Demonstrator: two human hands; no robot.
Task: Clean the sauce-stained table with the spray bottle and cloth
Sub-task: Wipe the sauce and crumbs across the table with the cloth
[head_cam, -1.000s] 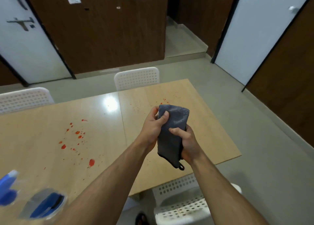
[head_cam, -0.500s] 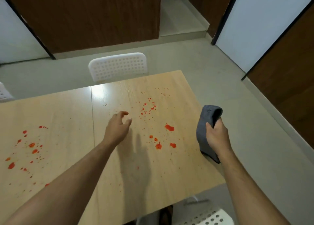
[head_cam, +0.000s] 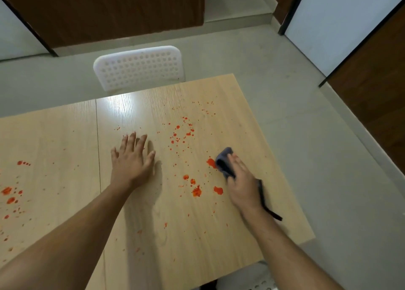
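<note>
The light wooden table (head_cam: 197,235) carries red sauce stains (head_cam: 196,191) spattered across its right half, and more stains (head_cam: 9,195) lie at the far left. My right hand (head_cam: 243,182) holds a grey cloth (head_cam: 223,161) down on the table near the right edge, and the cloth's front touches a red blot. A dark loop of the cloth trails behind my wrist. My left hand (head_cam: 131,160) lies flat on the table with fingers spread, left of the stains. The spray bottle is out of view.
A white perforated chair (head_cam: 140,67) stands at the table's far side. Part of another white chair (head_cam: 258,283) shows below the near edge. Grey floor surrounds the table, with brown walls and pale doors behind and to the right.
My right hand has come down from beside the table's edge and now holds the cloth on the tabletop. The left hand has flattened onto the table. The view has tilted further down.
</note>
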